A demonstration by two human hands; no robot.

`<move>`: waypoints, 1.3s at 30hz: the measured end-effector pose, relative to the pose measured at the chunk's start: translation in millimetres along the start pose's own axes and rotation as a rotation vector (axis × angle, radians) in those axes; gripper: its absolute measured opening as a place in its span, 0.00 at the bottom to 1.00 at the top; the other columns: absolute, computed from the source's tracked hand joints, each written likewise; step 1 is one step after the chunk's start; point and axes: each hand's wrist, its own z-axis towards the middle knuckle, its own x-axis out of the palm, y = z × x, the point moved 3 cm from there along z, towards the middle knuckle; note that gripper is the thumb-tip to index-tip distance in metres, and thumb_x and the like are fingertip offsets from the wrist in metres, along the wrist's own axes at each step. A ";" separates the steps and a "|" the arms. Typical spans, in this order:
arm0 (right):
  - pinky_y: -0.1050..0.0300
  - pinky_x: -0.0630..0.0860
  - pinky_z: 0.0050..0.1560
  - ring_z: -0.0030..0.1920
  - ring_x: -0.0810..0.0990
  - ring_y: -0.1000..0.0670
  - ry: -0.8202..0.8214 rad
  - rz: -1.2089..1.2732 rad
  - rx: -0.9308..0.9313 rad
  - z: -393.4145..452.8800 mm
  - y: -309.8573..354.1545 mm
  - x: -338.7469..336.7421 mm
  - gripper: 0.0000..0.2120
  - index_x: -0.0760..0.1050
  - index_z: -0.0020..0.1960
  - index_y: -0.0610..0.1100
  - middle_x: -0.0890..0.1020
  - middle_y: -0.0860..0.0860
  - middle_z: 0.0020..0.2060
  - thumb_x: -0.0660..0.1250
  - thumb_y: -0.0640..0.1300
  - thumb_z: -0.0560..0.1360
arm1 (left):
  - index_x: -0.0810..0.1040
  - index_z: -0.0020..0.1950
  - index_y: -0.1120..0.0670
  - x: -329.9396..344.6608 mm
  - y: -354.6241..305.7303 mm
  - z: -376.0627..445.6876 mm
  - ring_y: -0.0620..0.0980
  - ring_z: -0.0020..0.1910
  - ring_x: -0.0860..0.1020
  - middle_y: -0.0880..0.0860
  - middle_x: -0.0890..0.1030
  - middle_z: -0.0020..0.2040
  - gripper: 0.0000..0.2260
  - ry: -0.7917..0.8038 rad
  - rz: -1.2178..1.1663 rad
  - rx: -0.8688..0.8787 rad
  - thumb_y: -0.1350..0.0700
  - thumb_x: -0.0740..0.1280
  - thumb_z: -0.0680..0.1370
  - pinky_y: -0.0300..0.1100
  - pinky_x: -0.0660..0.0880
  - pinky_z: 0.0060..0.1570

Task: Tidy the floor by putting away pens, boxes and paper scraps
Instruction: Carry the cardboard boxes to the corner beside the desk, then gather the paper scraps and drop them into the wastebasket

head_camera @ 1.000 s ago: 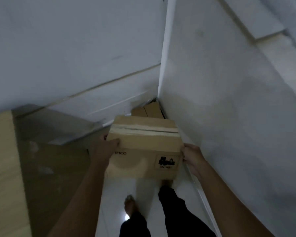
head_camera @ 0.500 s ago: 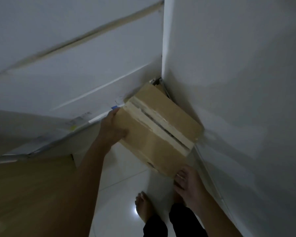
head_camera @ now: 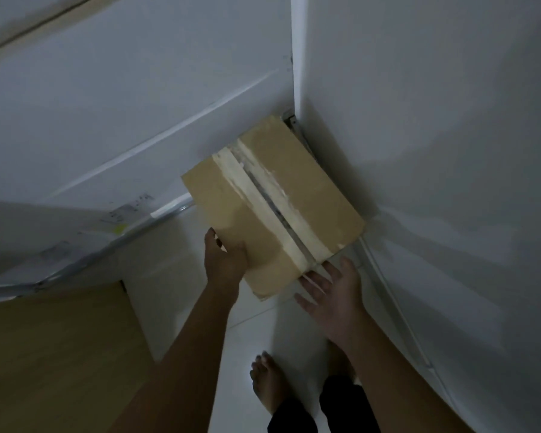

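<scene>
A brown cardboard box (head_camera: 272,198) with a strip of pale torn tape along its top seam sits low in the corner where two white walls meet. My left hand (head_camera: 224,257) grips the box's near left side, thumb on the top face. My right hand (head_camera: 331,292) is off the box, fingers spread, just below its near right corner. Whatever lies under the box is hidden.
White walls (head_camera: 434,151) close in on the right and behind the box. A wooden surface (head_camera: 53,354) lies at the lower left, with a pale board carrying labels (head_camera: 119,217) beyond it. My bare foot (head_camera: 267,382) stands on the white tiled floor (head_camera: 247,339).
The box has gone from chest height down into the corner and turned diagonal. My right hand has let go of its side and now hovers open.
</scene>
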 end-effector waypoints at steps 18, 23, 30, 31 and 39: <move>0.44 0.76 0.62 0.52 0.80 0.44 -0.015 -0.445 -0.093 -47.5 48.5 17.5 0.15 0.76 0.53 0.45 0.80 0.45 0.55 0.62 0.56 0.79 | 0.76 0.70 0.51 -34.4 -49.5 -27.8 0.48 0.46 0.79 0.54 0.81 0.58 0.17 0.325 0.275 -0.081 0.56 0.67 0.81 0.43 0.74 0.42; 0.47 0.78 0.51 0.43 0.81 0.46 -0.096 -0.633 -0.236 -153.4 39.5 6.2 0.12 0.76 0.56 0.41 0.82 0.45 0.45 0.58 0.47 0.82 | 0.81 0.54 0.46 -86.4 -53.7 -117.9 0.45 0.49 0.81 0.46 0.84 0.53 0.06 0.322 0.155 -0.186 0.48 0.66 0.82 0.42 0.74 0.43; 0.49 0.79 0.45 0.40 0.80 0.45 -0.002 -0.775 -0.244 -285.7 -8.1 1.0 0.08 0.76 0.50 0.42 0.82 0.45 0.42 0.60 0.44 0.80 | 0.82 0.55 0.53 -140.7 -69.2 -273.5 0.50 0.45 0.81 0.52 0.84 0.52 0.08 0.238 0.145 -0.048 0.51 0.65 0.83 0.42 0.75 0.42; 0.49 0.78 0.44 0.39 0.80 0.45 0.005 -0.834 -0.255 -302.0 -16.2 -2.1 0.07 0.76 0.49 0.43 0.82 0.45 0.41 0.60 0.44 0.80 | 0.81 0.54 0.53 -147.8 -69.1 -297.5 0.52 0.47 0.81 0.52 0.84 0.52 0.09 0.210 0.154 -0.029 0.51 0.64 0.82 0.44 0.77 0.45; 0.59 0.73 0.35 0.36 0.79 0.49 0.285 -1.491 -0.424 -405.8 -89.0 -32.2 0.10 0.78 0.45 0.44 0.84 0.49 0.41 0.60 0.46 0.77 | 0.80 0.61 0.49 -189.6 -36.3 -455.8 0.53 0.55 0.82 0.51 0.83 0.58 0.14 -0.056 0.857 0.103 0.46 0.60 0.82 0.44 0.74 0.47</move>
